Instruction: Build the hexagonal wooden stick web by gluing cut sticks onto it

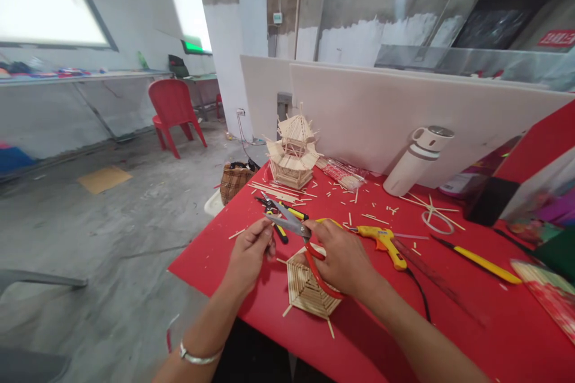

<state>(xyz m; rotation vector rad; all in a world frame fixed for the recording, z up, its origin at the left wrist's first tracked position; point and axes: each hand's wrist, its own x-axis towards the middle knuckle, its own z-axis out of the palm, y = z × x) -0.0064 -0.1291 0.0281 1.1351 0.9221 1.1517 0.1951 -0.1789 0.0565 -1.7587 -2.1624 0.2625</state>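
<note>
My right hand (339,254) grips a pair of scissors (290,226) by their red handles, blades parted and pointing left. My left hand (251,248) is pinched closed close to the lower blade; whatever sits between its fingertips is too small to make out. Below the scissors, a hexagonal panel of wooden sticks (309,293) lies on the red table (359,329), partly covered by the handles and my right hand. Yellow-and-black pliers (281,233) rest behind the blades, partly hidden by them.
A stick-built pagoda model (294,155) stands at the far corner. Loose sticks and offcuts are scattered near it. To the right are a yellow glue gun (381,242) with a cord, a yellow utility knife (487,263) and a white flask (417,161). White boards (359,111) stand behind.
</note>
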